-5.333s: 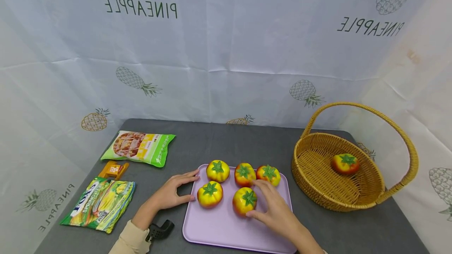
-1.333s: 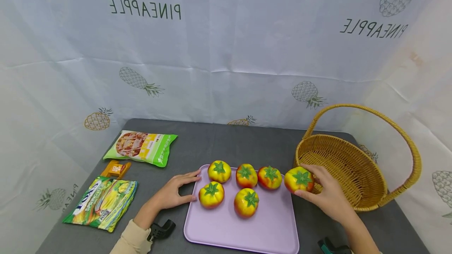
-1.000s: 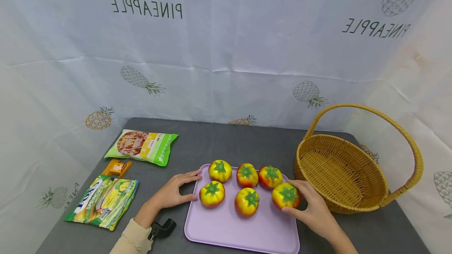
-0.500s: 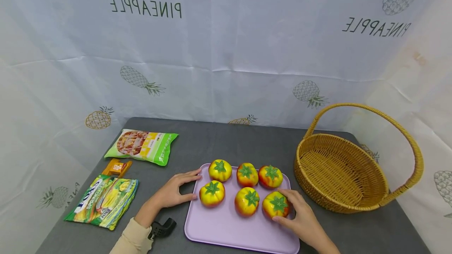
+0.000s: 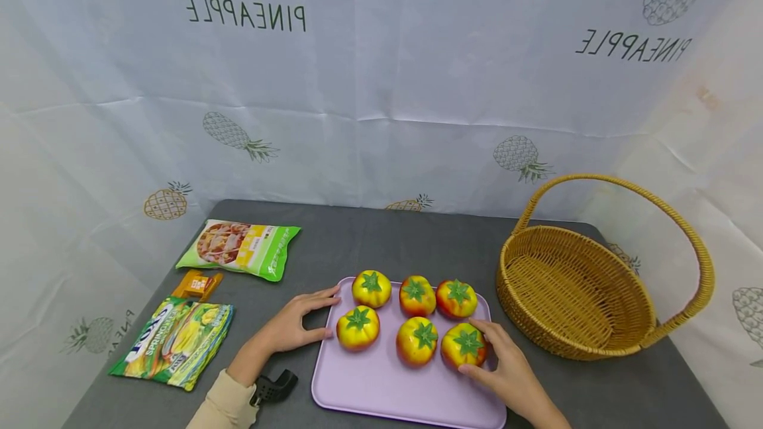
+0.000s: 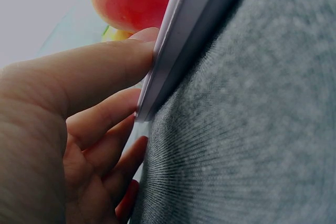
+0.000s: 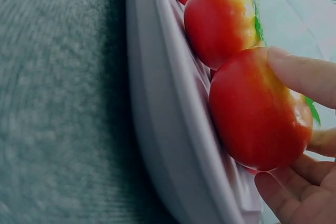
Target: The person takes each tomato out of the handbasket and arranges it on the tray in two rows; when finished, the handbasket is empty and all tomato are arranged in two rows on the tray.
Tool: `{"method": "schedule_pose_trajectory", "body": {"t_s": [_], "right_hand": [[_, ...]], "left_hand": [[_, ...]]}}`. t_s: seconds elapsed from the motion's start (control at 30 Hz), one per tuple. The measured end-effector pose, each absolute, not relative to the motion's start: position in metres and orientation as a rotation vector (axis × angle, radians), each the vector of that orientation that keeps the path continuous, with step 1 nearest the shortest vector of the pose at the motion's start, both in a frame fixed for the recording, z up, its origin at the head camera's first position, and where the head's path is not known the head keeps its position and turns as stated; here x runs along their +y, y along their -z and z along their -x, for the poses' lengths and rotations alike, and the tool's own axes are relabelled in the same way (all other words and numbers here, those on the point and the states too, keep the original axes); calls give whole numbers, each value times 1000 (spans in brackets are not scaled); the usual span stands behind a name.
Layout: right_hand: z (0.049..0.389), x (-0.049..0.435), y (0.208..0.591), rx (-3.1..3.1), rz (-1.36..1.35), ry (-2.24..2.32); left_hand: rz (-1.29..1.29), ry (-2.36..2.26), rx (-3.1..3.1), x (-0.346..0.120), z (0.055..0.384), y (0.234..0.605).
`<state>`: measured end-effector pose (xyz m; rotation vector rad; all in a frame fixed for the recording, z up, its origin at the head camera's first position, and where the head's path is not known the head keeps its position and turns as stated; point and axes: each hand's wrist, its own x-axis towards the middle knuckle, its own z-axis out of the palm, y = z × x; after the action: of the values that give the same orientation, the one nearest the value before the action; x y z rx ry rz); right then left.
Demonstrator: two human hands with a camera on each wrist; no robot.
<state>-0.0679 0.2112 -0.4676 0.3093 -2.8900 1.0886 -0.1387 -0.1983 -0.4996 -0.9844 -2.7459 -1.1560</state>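
A lilac tray (image 5: 381,389) carries several red-and-yellow tomatoes with green star-shaped tops, in two rows. My right hand (image 5: 508,371) holds the front-right tomato (image 5: 463,347) between thumb and fingers; in the right wrist view this tomato (image 7: 257,111) sits on the tray, its lower side close to the rim. Just left of it stands another tomato (image 5: 416,342). My left hand (image 5: 289,326) rests at the tray's left edge, fingers extended and thumb touching the rim (image 6: 167,40). A wicker basket (image 5: 518,310) with a tall handle stands right of the tray, with nothing inside.
On the left of the grey table (image 5: 369,237) lie a green food bag (image 5: 238,248), a small orange packet (image 5: 199,285) and a vegetable bag (image 5: 175,343). A white pineapple-print curtain (image 5: 381,98) hangs behind the table.
The tomato formerly in the basket was lifted over the rim by my right hand, carried left and set on the tray's front right. My left hand stayed at the tray edge.
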Motion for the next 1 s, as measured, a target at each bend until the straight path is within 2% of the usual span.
{"method": "schedule_pose_trajectory", "body": {"t_s": [0.63, 1.0], "right_hand": [[68, 212, 467, -2944, -261, -1126], [67, 227, 454, -2921, -315, -1050]], "left_hand": [[995, 1147, -2739, -198, 138, 497], [1007, 1157, -2733, -197, 138, 499]]}}
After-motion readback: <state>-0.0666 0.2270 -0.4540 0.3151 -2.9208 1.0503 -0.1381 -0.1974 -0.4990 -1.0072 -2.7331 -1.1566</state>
